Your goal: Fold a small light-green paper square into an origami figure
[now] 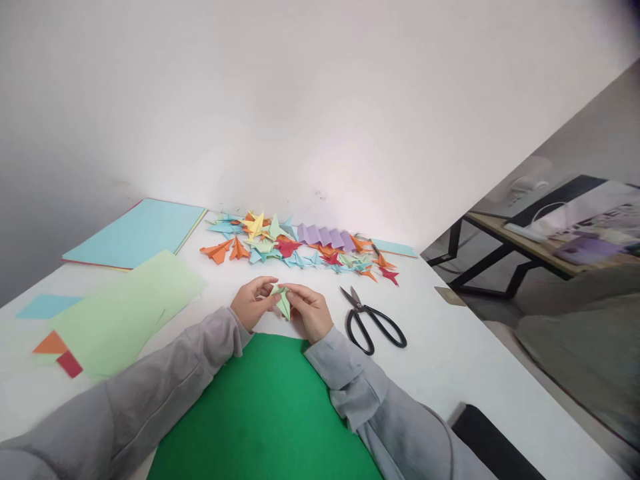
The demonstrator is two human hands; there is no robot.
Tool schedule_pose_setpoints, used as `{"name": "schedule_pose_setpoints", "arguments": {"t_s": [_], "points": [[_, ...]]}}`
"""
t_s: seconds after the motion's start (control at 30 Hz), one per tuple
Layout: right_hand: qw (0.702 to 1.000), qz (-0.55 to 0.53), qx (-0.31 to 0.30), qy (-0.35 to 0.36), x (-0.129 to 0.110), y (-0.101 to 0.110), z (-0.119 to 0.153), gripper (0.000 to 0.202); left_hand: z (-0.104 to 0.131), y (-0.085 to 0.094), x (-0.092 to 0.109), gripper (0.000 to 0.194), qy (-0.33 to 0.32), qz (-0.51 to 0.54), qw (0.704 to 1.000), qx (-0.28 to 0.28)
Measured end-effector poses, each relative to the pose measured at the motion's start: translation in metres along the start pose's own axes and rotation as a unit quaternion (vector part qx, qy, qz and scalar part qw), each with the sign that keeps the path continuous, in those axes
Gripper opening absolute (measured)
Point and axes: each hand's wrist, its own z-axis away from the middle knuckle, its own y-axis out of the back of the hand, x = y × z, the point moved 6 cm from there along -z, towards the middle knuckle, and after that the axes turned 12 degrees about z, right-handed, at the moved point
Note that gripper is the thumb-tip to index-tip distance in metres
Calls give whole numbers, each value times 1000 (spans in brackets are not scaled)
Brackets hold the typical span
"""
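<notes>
Between my two hands is a small piece of folded light-green paper (283, 305), pointed at its lower end. My left hand (253, 303) pinches its left side with thumb and fingers. From the other side my right hand (311, 311) grips the upper right of the same piece. Below both hands lies a green sheet (265, 407). Beyond them spreads a row of folded paper pieces in several colours, among them a yellow one (256, 225), an orange one (217, 251) and a purple pleated strip (326, 236).
Black-handled scissors (369, 323) lie partly open right of my right hand. A stack of coloured paper (137, 233) sits at the back left, with light-green sheets (125, 320) and small scraps nearer. At the lower right is a black object (493, 443). A wall (310, 100) borders the table's back.
</notes>
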Motion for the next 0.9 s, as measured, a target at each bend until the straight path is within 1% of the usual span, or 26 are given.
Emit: {"name": "schedule_pose_setpoints", "arguments": {"t_s": [0.1,0.2,0.3,0.4,0.53,0.67,0.7,0.8,0.9], "points": [[1000,-5,15,9,-2,2,0,18,2,-3,5,40,-7,26,1000,-13],[999,-31,-5,-6,-1,2,0,16,3,-2,9,29,-20,39,999,3],[998,-55,-28,-16,-1,0,0,19,2,1,11,22,-40,21,999,22],[999,-33,-31,-8,-2,0,0,18,1,4,9,19,-37,33,998,24],[999,-14,-28,9,-1,0,0,21,1,4,6,23,-22,52,998,23],[999,-37,-25,3,0,-1,-1,34,2,4,11,33,-38,39,997,53],[999,-37,-23,-1,0,-1,-1,34,3,4,12,33,-39,36,997,59],[1000,-7,-6,1,0,0,-1,22,3,4,13,31,-39,28,997,65],[1000,26,8,12,0,2,-2,21,2,3,11,34,-30,33,998,48]]}}
